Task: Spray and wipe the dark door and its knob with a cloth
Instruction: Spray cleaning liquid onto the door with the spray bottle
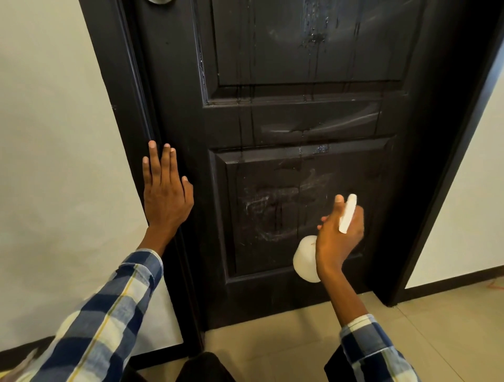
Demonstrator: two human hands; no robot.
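Two hands: both up at the door [300, 114], sleeves in blue, white and yellow plaid.
Left hand [166, 191]: flat, fingers straight and pointing up, palm pressed on the door's left edge where it meets the frame [109, 81]; holds nothing.
Right hand [339, 234]: wrapped round a white spray bottle [306, 259], fingers curled about its neck, index finger stretched forward beside the nozzle.
Bottle: round white body hangs below and left of the right hand; its white head [347, 214] sticks out above the knuckles, aimed at the lower panel (tilted up and away).
Lower panel [272, 207]: just ahead of the right hand, between the two hands; pale smeary streaks and thin run-lines across its middle.
Middle band: above both hands; broad glossy wipe marks.
Upper panel [308, 41]: well above the right hand; wet beads and drips running down it.
Knob [161, 1]: far above the left hand, only its metal lower rim shows at the top edge of view.
Cloth: cannot find one in either hand.
Wall [54, 136]: pale, left of the left hand; a second pale stretch right of the right hand, past the dark frame.
Floor [300, 340]: light tiles below both wrists, dark skirting along the walls.
Near edge: dark clothing (a knee, probably) between the forearms.
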